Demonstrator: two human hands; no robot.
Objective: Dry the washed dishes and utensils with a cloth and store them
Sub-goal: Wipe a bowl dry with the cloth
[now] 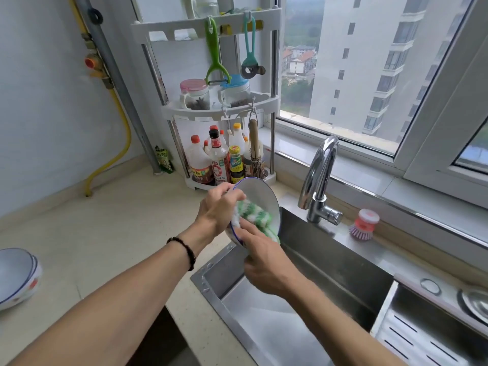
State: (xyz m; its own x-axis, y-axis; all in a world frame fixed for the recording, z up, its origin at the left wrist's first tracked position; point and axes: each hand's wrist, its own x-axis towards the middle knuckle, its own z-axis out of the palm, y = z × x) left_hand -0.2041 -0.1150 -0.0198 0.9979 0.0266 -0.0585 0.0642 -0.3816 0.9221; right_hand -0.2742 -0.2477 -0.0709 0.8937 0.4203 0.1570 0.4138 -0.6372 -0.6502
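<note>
Both hands on job: my left hand point(215, 207) grips rim of white bowl point(260, 192), held tilted over sink point(338, 262) edge, right hand point(264, 262) presses green/white cloth point(253, 217) into it w/ curled fingers, 2 dried bowls point(15, 276) stacked far left on counter point(105, 233).

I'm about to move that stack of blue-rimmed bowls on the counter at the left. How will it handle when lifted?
The stacked bowls look like glazed ceramic, so probably stiff, fragile and fairly heavy together. Their glossy surface may be slippery, especially if damp. They sit nested and tilted on the counter, so the upper ones could shift; supporting the lowest bowl seems safest.
</note>
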